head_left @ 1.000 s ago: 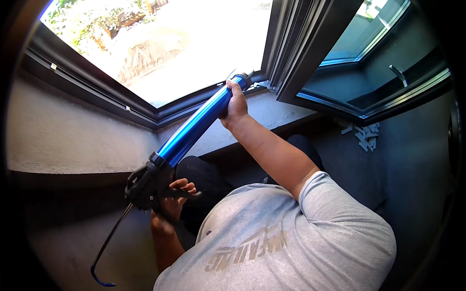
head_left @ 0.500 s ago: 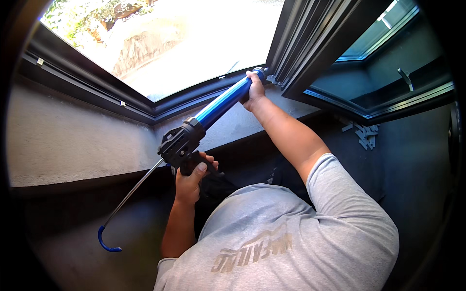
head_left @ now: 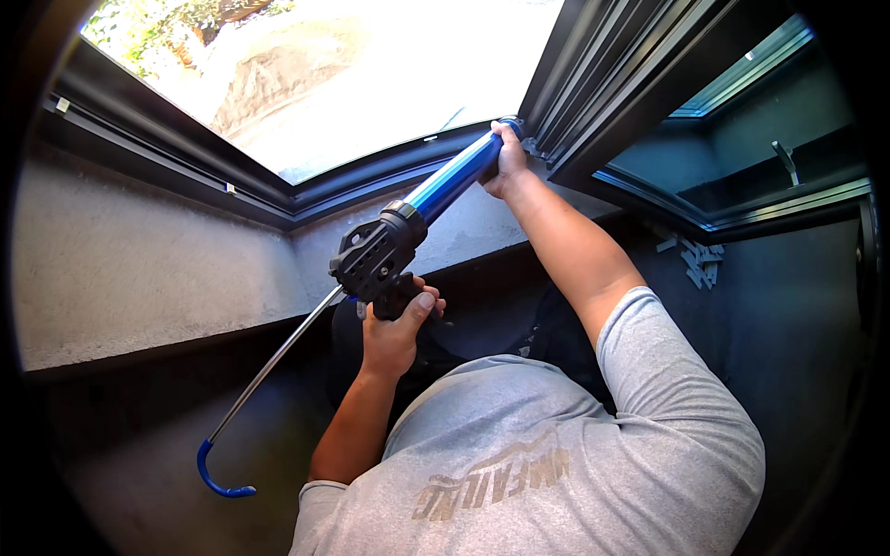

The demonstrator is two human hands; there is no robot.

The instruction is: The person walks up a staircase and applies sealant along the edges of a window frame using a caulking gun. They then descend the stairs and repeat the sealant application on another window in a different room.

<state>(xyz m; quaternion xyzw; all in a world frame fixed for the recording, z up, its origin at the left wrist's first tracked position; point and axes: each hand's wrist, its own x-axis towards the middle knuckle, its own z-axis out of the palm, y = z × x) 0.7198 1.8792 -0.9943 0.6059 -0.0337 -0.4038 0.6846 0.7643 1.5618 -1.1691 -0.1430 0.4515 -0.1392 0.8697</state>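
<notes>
Raised and swung a little farther toward the window corner since half a second ago: blue caulking gun (head_left: pixel 436 195), nozzle end now up at the far corner of the dark window frame (head_left: pixel 306 199), long plunger rod (head_left: pixel 269 371) trailing down to the near left with its blue hook lower. Left hand (head_left: pixel 394 329) wrapped shut around the black handle and trigger, thumb on top; right hand (head_left: pixel 508 159) closed around the far end of the blue tube, beside the open sash (head_left: pixel 732 176). Below both, grey plastered sill (head_left: pixel 139 269), and small white spacers (head_left: pixel 695 259) lying at right.
</notes>
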